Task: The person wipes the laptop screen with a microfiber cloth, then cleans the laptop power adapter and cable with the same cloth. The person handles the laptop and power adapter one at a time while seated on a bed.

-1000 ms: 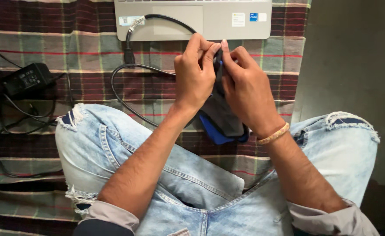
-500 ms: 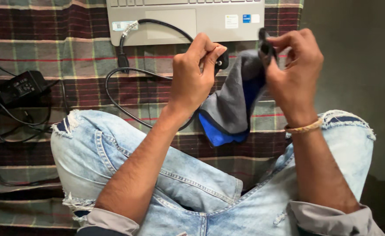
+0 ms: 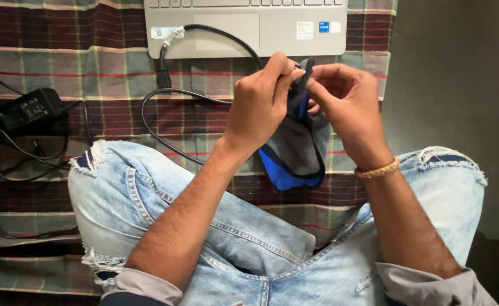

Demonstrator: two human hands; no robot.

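Observation:
My left hand (image 3: pixel 258 107) and my right hand (image 3: pixel 349 105) meet above my lap, both pinching the top edge of a small grey and blue fabric pouch (image 3: pixel 297 150). The pouch hangs down between the hands, its blue lining showing at the bottom. My right wrist wears a braided band. My crossed legs in torn light blue jeans (image 3: pixel 164 198) fill the lower part of the view. Whatever sits inside the pouch is hidden.
A silver laptop (image 3: pixel 244 25) lies at the top on a plaid cloth (image 3: pixel 79 51). A black cable (image 3: pixel 164 107) loops from the laptop across the cloth. A black power adapter (image 3: pixel 28 107) with coiled wire rests at the left. Dark floor (image 3: pixel 453 73) lies at the right.
My right hand had pulled the pouch up and out to the right; it has come back toward my left hand, and both now pinch the pouch's top edge together.

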